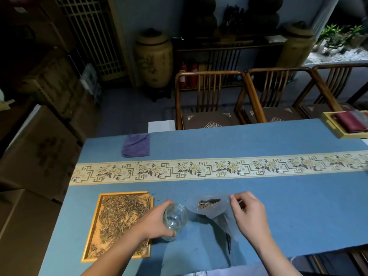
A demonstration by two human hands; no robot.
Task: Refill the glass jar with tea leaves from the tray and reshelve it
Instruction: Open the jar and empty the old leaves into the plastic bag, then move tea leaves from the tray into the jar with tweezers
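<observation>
A clear glass jar (175,219) rests tilted on the blue tablecloth, its open mouth turned toward me, gripped from the left by my left hand (156,222). Left of it lies a yellow-rimmed wooden tray (90,234) covered with loose tea leaves (119,216). My right hand (248,214) pinches the edge of a transparent plastic sheet or bag (216,211) that carries a small heap of tea leaves (209,202) just right of the jar. A dark thin tool (229,244) lies under the plastic near the table's front edge.
A folded purple cloth (136,145) lies at the far left of the table, beyond a patterned cream runner (219,168). A yellow tray with red cloths (347,123) sits at the far right. Wooden chairs (211,100) stand behind the table; cardboard boxes (35,156) stand on the left.
</observation>
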